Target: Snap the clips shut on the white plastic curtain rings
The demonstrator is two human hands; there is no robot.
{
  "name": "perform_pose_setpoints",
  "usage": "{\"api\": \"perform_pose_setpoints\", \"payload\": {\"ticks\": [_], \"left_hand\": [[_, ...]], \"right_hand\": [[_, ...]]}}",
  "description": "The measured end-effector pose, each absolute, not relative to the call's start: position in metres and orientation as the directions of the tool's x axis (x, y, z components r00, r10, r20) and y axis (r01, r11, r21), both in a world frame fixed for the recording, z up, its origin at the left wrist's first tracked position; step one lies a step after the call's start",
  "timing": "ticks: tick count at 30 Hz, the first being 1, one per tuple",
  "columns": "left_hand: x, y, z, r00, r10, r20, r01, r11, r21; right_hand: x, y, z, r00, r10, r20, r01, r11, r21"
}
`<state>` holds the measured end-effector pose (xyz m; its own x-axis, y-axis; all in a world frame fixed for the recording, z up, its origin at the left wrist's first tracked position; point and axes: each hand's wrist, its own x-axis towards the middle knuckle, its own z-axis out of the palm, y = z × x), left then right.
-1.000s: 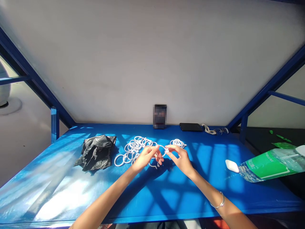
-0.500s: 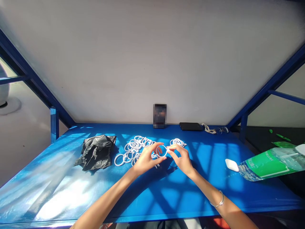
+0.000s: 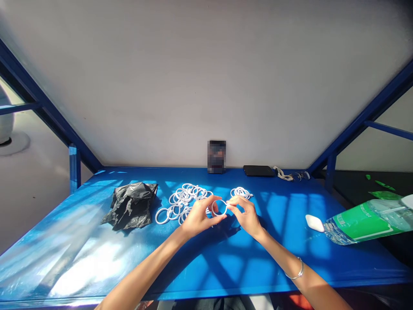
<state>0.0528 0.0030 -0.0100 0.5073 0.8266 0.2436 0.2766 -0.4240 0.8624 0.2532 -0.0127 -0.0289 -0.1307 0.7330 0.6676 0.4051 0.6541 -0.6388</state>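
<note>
Between my hands, above the blue tabletop, is a white ring (image 3: 220, 214) that looks like a curtain ring. My left hand (image 3: 200, 216) curves its thumb and fingers around the ring's left side. At the ring's right edge, my right hand (image 3: 245, 215) pinches a small part of it between thumb and fingertips. A loose pile of similar white rings (image 3: 180, 199) lies behind and to the left of my left hand, partly covered by it. Just beyond my right hand sits a smaller heap of white rings (image 3: 240, 193).
A crumpled black plastic bag (image 3: 134, 206) lies on the left. Along the wall are an upright blurred dark device (image 3: 216, 157), a black phone (image 3: 258, 171), a white cable (image 3: 283, 174) and glasses (image 3: 300, 175). A white case (image 3: 314, 223) and a green-labelled bottle (image 3: 364, 220) lie at right.
The hands and the ring stay in almost the same place. The ring has shifted slightly and shows a little rounder between my fingers.
</note>
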Motion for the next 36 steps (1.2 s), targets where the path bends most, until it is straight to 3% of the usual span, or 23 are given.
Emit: {"api": "perform_pose_setpoints", "payload": {"ticks": [8,14,17,19,23,25,36], "left_hand": [[0.053,0.003,-0.012,0.503,0.832,0.235,0.295,-0.420,0.858],[0.051,0.009,-0.021,0.532,0.792,0.300,0.327,-0.518,0.790],[0.048,0.014,-0.026,0.496,0.784,0.373,0.423,-0.594,0.684],[0.044,0.020,-0.028,0.477,0.789,0.386,0.569,-0.612,0.548],[0.035,0.034,-0.033,0.436,0.843,0.316,0.837,-0.509,0.202],[0.030,0.039,-0.036,0.403,0.859,0.316,0.883,-0.456,0.111],[0.019,0.046,-0.047,0.421,0.831,0.364,0.887,-0.462,0.029]], "right_hand": [[0.252,-0.015,-0.027,-0.127,0.779,0.614,0.412,0.604,-0.682],[0.252,-0.014,-0.021,-0.161,0.797,0.582,0.474,0.580,-0.663],[0.261,-0.009,-0.014,-0.124,0.778,0.616,0.544,0.573,-0.613],[0.273,-0.003,-0.010,-0.061,0.791,0.609,0.605,0.514,-0.608],[0.302,0.013,-0.008,0.037,0.841,0.540,0.676,0.377,-0.633],[0.314,0.020,-0.010,0.037,0.871,0.489,0.690,0.332,-0.643],[0.344,0.032,-0.020,-0.051,0.976,0.211,0.791,0.168,-0.589]]}}
